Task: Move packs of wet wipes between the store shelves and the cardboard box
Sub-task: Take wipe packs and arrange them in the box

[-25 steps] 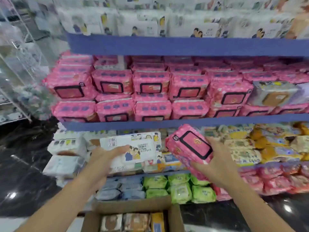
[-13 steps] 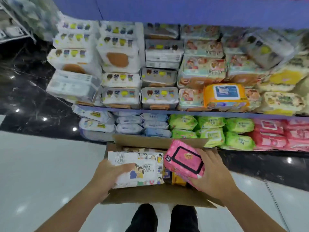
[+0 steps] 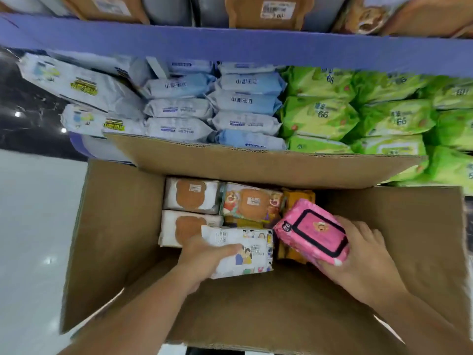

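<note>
Pink black-lidded pack [image 3: 313, 230] lowered into box [image 3: 115, 226].

pink pack [image 3: 312, 231]: hot pink, black-outlined lid, small bear print.
white pack [image 3: 245, 252]: white, cartoon people in blue and yellow.
box [image 3: 117, 226]: plain brown cardboard.
in box: bear packs [image 3: 192, 196] white, brown bear-shaped lids; cartoon pack [image 3: 252, 204] multicolour, tan lid; orange packs [image 3: 298, 196].
shelf edge [image 3: 230, 44]: purple-blue.
on shelf: blue packs [image 3: 245, 101] pale blue, dark text; green packs [image 3: 320, 116] lime, "66" print; grey packs [image 3: 84, 85] white-grey, yellow-black logo.
floor [image 3: 33, 213]: glossy white.
</note>
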